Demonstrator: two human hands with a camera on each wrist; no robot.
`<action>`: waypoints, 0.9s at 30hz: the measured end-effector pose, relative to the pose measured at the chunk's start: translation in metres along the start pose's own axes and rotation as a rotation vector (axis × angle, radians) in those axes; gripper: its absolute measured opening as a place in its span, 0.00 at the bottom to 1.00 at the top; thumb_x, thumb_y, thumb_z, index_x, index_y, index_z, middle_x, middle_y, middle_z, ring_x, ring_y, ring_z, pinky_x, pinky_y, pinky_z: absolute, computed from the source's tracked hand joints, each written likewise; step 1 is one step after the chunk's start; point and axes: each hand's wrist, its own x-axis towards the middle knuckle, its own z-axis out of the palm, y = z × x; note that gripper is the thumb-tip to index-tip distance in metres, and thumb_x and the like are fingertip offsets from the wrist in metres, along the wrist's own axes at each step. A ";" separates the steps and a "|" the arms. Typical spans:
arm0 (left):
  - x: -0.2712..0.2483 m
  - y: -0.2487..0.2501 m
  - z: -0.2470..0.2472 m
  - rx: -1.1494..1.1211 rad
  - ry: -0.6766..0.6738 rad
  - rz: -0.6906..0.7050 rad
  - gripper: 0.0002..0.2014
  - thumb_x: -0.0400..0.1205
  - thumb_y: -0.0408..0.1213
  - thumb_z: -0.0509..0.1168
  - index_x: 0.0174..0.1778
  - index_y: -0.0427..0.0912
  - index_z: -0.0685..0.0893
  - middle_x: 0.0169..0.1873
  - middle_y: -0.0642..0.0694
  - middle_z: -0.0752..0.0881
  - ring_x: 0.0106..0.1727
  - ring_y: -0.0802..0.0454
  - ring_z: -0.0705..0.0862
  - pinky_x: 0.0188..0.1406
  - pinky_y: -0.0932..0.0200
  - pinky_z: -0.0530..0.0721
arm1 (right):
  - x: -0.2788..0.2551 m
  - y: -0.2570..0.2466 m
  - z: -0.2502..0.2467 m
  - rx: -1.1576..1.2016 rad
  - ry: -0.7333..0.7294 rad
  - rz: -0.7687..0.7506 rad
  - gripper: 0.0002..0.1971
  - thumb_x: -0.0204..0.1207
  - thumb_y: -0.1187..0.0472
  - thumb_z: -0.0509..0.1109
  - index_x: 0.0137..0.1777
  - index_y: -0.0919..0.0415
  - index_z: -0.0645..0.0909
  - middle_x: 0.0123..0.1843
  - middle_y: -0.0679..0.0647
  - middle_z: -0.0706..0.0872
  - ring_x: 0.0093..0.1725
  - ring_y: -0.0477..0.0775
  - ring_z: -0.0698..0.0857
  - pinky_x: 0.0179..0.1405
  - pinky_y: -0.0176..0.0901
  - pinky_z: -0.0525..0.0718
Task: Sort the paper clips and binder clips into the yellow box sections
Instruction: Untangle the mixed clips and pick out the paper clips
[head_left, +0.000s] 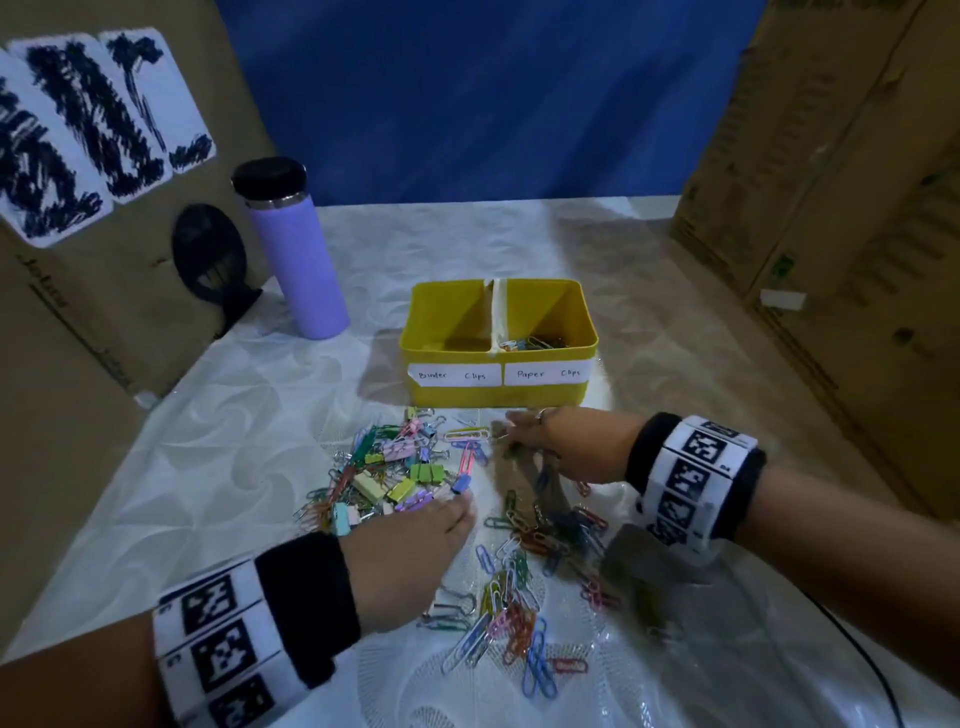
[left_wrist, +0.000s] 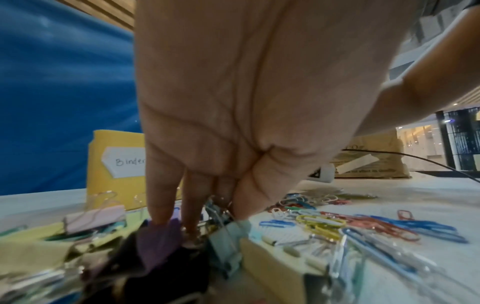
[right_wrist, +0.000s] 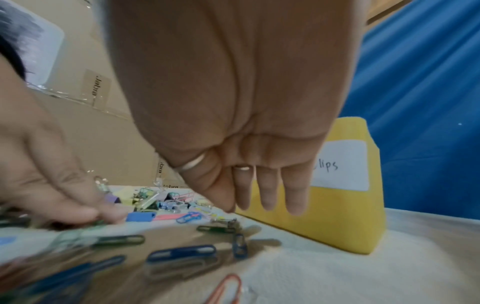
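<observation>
The yellow box (head_left: 415, 332) stands mid-table, labelled binder clips on the left and paper clips on the right. Several paper clips (head_left: 537, 343) lie in its right section. In front of it lie a heap of pastel binder clips (head_left: 395, 467) and, further right, loose paper clips (head_left: 519, 571). My left hand (head_left: 457, 506) reaches into the heap. In the left wrist view its thumb and fingers pinch the wire handles of a binder clip (left_wrist: 221, 214). My right hand (right_wrist: 249, 207) hovers with straight fingers just above paper clips (right_wrist: 182, 251) near the box front, holding nothing.
A purple bottle (head_left: 296, 254) with a black lid and a black stand (head_left: 208, 254) are at the back left. Cardboard walls (head_left: 831, 208) flank both sides. A black cable (head_left: 878, 670) runs along the front right of the white tablecloth (head_left: 208, 467).
</observation>
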 end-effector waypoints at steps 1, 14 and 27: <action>-0.001 -0.002 0.002 0.029 -0.011 -0.004 0.37 0.80 0.20 0.46 0.81 0.40 0.35 0.82 0.44 0.31 0.84 0.48 0.38 0.84 0.55 0.48 | -0.009 -0.003 0.000 0.031 0.015 -0.013 0.31 0.77 0.73 0.55 0.80 0.54 0.58 0.85 0.55 0.55 0.82 0.57 0.60 0.82 0.47 0.62; -0.017 -0.007 0.000 0.101 -0.025 -0.150 0.34 0.84 0.29 0.50 0.82 0.40 0.37 0.82 0.44 0.33 0.84 0.48 0.35 0.83 0.47 0.48 | -0.079 -0.019 0.027 0.184 0.099 0.072 0.29 0.76 0.71 0.57 0.78 0.55 0.65 0.80 0.55 0.69 0.77 0.54 0.71 0.74 0.38 0.66; 0.010 0.027 0.002 -0.334 0.238 0.140 0.38 0.78 0.43 0.68 0.81 0.50 0.54 0.79 0.51 0.60 0.78 0.52 0.61 0.77 0.55 0.64 | -0.116 -0.021 0.036 0.155 0.058 0.347 0.13 0.80 0.63 0.58 0.62 0.60 0.77 0.61 0.58 0.82 0.67 0.61 0.80 0.59 0.44 0.75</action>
